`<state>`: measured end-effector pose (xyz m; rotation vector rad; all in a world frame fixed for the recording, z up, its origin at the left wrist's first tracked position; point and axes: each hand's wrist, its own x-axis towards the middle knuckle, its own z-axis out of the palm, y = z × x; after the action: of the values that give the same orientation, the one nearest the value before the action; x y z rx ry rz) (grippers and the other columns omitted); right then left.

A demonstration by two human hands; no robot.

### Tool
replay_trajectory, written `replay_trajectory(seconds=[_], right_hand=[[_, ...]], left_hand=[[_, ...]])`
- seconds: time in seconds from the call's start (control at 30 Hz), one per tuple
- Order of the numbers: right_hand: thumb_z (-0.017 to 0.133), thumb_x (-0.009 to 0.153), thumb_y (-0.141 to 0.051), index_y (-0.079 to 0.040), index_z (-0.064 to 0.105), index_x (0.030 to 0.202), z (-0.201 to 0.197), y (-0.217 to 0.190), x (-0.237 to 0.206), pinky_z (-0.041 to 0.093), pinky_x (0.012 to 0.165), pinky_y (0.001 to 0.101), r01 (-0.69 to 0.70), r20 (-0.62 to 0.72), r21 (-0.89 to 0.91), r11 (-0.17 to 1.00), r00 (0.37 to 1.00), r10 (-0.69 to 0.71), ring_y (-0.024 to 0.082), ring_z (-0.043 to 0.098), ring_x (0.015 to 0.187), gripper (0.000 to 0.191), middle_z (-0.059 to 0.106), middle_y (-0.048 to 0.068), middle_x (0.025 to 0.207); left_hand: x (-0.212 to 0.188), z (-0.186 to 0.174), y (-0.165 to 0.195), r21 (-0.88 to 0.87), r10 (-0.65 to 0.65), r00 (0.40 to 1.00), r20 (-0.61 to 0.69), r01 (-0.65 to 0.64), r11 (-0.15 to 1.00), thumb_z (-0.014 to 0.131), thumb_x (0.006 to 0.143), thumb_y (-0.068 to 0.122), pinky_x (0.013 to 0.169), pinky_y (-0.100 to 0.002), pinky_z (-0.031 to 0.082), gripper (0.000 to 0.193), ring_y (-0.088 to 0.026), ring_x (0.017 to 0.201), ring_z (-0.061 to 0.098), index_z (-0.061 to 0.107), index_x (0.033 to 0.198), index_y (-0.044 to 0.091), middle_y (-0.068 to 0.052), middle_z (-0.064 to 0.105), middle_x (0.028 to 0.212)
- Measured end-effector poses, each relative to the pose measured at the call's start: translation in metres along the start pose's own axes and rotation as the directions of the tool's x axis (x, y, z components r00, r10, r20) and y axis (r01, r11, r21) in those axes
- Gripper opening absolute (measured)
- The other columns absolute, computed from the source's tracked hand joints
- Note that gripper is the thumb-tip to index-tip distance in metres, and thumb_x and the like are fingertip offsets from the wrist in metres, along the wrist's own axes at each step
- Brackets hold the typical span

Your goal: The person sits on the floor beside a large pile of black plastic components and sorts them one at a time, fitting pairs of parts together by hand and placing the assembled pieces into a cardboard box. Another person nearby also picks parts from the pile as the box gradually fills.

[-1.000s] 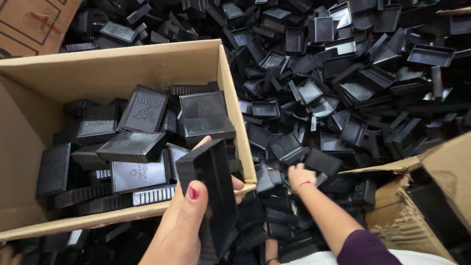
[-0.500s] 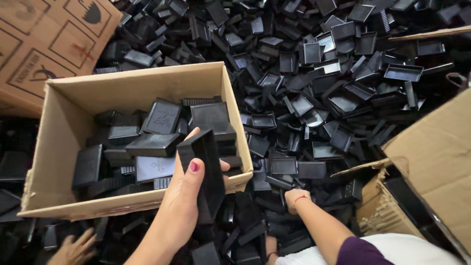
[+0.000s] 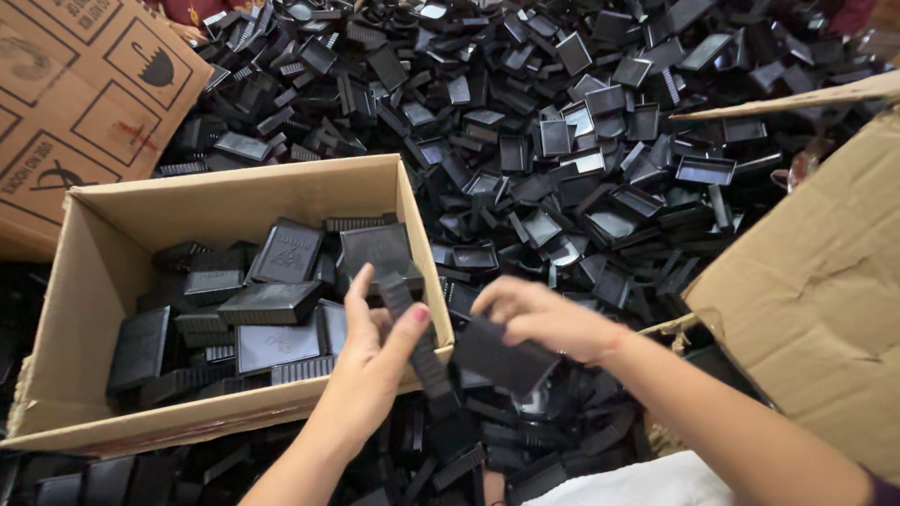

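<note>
Head cam: left hand (image 3: 375, 361) grips a stack of black plastic trays (image 3: 417, 351), right hand (image 3: 544, 319) pinches 1 black tray (image 3: 504, 361) beside the cardboard box (image 3: 234, 201).

Black plastic trays (image 3: 581, 178), brown cardboard box (image 3: 234, 192), red-painted thumbnail (image 3: 421, 314)

Floor heaped with black trays (image 3: 600, 141)

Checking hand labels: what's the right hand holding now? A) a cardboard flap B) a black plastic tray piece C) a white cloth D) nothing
B: the right hand pinches a black plastic tray piece beside the open cardboard box, while the left hand grips another upright black piece.
</note>
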<state>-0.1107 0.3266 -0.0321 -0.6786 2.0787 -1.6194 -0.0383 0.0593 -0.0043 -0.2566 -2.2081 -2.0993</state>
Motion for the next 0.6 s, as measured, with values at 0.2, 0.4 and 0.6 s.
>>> replay_trajectory(seconds=[0.2,0.4,0.6], right_hand=[[0.058,0.083,-0.005,0.001,0.048,0.141,0.001,-0.062,-0.048,0.053,0.097,0.0386,0.191,-0.135,0.725,0.661,0.982,-0.135,0.024,0.067,0.111,0.059,0.065,0.017,0.122],[0.046,0.1,-0.021,0.004,0.048,0.151,0.045,-0.045,-0.049,0.039,0.116,0.0325,0.345,-0.328,-0.148,0.927,0.867,-0.375,0.026,0.055,0.136,0.057,0.057,0.018,0.145],[0.059,0.087,-0.028,0.004,0.022,0.164,0.045,-0.052,-0.066,0.017,0.128,0.0373,0.484,-0.061,-0.195,0.853,0.862,-0.503,0.028,0.024,0.16,0.091,0.024,0.019,0.171]], left_hand=[[-0.009,0.025,0.018,-0.253,-0.356,0.855,0.377,0.465,0.849,0.072,0.08,0.03,0.095,-0.039,0.051,0.097,-0.016,0.12,0.062,0.022,0.163,0.028,-0.007,0.064,0.132],[-0.011,0.05,0.025,-0.374,-0.137,0.885,0.444,0.322,0.869,0.073,0.086,0.023,0.091,-0.036,0.05,0.09,-0.017,0.115,0.058,0.025,0.161,0.022,-0.009,0.058,0.134],[-0.007,0.051,0.02,-0.435,-0.106,0.928,0.358,0.267,0.86,0.074,0.084,0.019,0.094,-0.034,0.052,0.089,-0.019,0.115,0.061,0.024,0.157,0.022,-0.012,0.061,0.131]])
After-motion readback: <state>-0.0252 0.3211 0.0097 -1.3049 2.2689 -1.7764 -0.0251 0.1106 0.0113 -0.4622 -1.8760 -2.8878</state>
